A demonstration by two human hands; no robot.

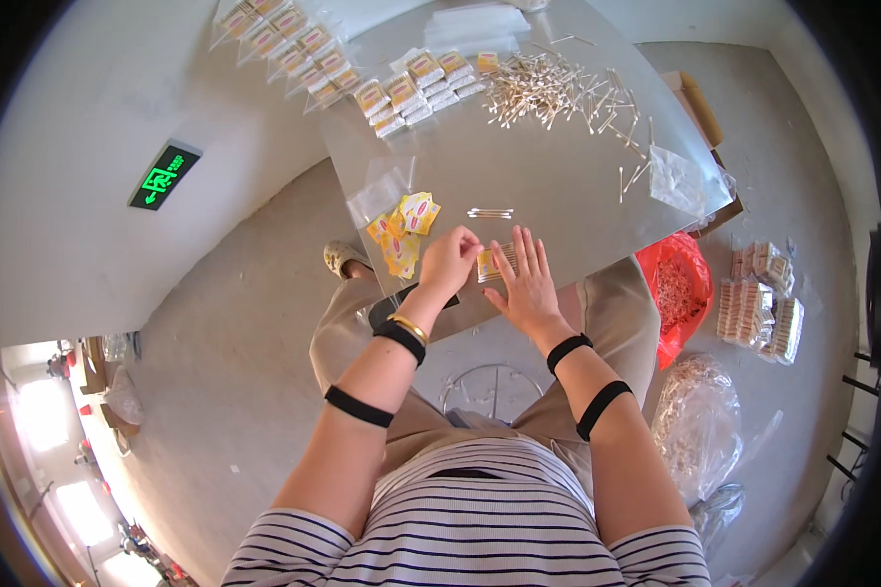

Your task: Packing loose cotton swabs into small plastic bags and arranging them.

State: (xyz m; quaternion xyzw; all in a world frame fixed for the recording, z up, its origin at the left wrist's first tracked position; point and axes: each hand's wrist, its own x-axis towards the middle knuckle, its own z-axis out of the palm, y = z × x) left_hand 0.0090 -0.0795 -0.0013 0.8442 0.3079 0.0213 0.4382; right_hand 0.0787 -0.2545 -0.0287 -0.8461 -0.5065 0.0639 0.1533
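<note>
Near the front edge of the table, a yellow-and-white printed card [486, 266] lies with a row of cotton swabs [507, 256] over it. My right hand [529, 284] is spread flat on these swabs, its fingers stretched out and partly covering them. Beside the card's left edge, the fingertips of my left hand [448, 262] are pinched together; what they hold, if anything, is too small to make out. A few loose cotton swabs [490, 213] lie side by side just beyond my hands. To the left is a loose pile of yellow printed cards [399, 235].
Clear plastic bags [382, 191] lie at the table's left edge. Farther back are stacked swab packs [411, 90] and a heap of loose swabs [543, 90]. A red bag [677, 293] and bagged packs [754, 303] stand on the floor at right.
</note>
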